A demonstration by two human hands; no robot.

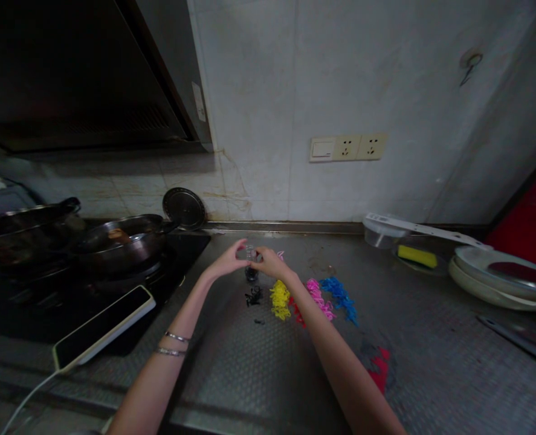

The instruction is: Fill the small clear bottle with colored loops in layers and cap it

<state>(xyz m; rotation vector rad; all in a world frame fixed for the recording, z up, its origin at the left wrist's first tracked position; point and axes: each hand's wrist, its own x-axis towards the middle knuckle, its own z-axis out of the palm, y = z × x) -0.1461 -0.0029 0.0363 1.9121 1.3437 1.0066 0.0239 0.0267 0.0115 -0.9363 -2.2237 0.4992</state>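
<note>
**Steel counter, both hands on one small jar**

Steel with a dimpled pattern makes up the counter (431,374), and both hands meet over its far middle. The left hand (226,261) and the right hand (273,263) are brought together, fingertips pinched from either side on a small clear jar (251,261). The jar stands upright on or just above the counter, with something dark in its bottom. Two thin bracelets (173,344) circle the left wrist.

Just in front of the jar lie little heaps of loose bits: a black heap (253,296) nearest, a yellow heap (280,300) beside it, then a pink heap (318,296) and a blue heap (340,297). They are too small to tell what they are.

A phone (104,326) lies at the left, half on the dark stove (190,248), where a pan (118,241) sits. Stacked plates (489,284) and a yellow sponge (416,256) are well apart at the right.
</note>
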